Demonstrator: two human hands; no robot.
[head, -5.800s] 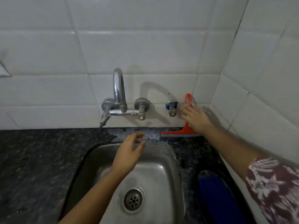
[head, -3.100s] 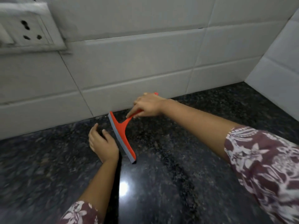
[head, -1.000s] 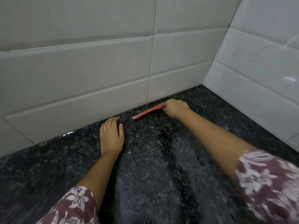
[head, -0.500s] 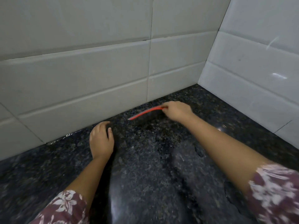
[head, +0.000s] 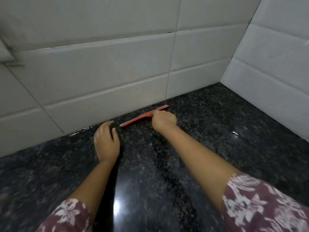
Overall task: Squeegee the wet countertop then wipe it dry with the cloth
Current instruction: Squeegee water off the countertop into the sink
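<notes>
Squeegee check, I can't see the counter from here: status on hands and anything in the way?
Right hand shut on squeegee, blade along the wall base. Left hand open, flat on wet countertop. No cloth in view; nothing blocks the stroke.

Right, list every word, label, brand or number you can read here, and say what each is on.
None: no readable text in this view.
Red squeegee in the right hand: no brand or label shows.
White wall tiles and black granite countertop: bare.
Sleeve: floral print only, no lettering.
</notes>
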